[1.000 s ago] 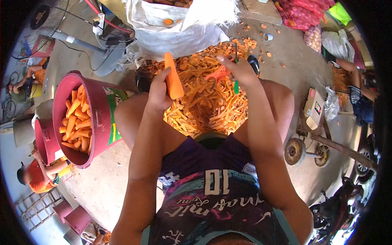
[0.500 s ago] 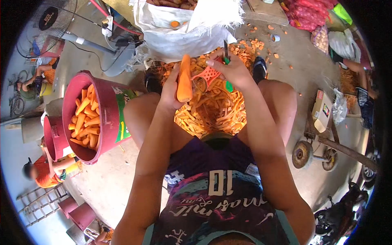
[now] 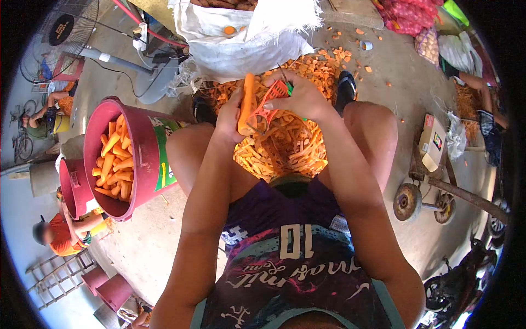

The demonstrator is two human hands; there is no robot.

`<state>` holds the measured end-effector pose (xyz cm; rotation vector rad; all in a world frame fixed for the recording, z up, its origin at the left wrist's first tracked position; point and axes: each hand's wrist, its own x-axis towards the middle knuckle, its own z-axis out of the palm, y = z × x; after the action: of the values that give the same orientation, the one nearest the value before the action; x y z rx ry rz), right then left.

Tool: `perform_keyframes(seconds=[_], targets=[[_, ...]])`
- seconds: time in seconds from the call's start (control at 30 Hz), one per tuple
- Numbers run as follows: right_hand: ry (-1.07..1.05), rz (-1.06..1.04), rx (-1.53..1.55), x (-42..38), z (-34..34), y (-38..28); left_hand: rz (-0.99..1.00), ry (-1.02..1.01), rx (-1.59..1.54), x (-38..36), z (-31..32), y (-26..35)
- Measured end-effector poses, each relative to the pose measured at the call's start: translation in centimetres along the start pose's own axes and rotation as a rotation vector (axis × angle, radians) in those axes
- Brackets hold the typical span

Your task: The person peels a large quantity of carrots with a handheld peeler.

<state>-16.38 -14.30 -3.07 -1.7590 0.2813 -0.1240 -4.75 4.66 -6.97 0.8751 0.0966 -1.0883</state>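
My left hand (image 3: 229, 119) is closed around a carrot (image 3: 249, 101), which stands nearly upright in view with its thick end toward me. In my right hand (image 3: 306, 100) is a peeler (image 3: 276, 93) with an orange-red perforated handle. Its head lies against the lower part of the carrot. A dark thin blade and a green piece (image 3: 290, 88) also stick out by the right hand's fingers. Below both hands, between the knees, lies a heap of carrot peelings (image 3: 285, 143). More cut carrot pieces (image 3: 323, 64) are scattered beyond them.
A pink tub (image 3: 142, 159) of carrots (image 3: 114, 159) stands at my left. Ahead sits a white sack (image 3: 235, 52). A fan (image 3: 61, 30) and cables lie at the upper left. On the right are a wheeled cart (image 3: 433, 189) and red net sacks (image 3: 408, 16). Other people sit further off.
My right hand has moved left and down, bringing the peeler from beside the carrot onto its lower part. The carrot stays in my left hand.
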Motion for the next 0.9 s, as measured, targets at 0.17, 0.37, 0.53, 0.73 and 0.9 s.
perform_keyframes(seconds=[0.17, 0.37, 0.53, 0.73, 0.9], targets=[[-0.033, -0.016, 0.033, -0.1, 0.2, -0.6, -0.003, -0.046, -0.021, -0.1, 0.2, -0.2], [-0.014, -0.012, -0.007, 0.8, 0.3, 1.6, -0.064, -0.152, 0.094, -0.6, 0.0, 0.2], [0.2, 0.01, -0.214, 2.6, -3.2, 3.9, -0.165, 0.035, 0.422, -1.5, 0.6, -0.2], [0.397, 0.199, -0.354, 5.3, -7.8, 6.9, -0.184, -0.04, 0.371, -3.4, 1.7, 1.0], [0.309, 0.235, -0.405, 4.1, -6.0, 4.5, 0.022, 0.263, 0.398, -0.8, -0.6, 0.6]])
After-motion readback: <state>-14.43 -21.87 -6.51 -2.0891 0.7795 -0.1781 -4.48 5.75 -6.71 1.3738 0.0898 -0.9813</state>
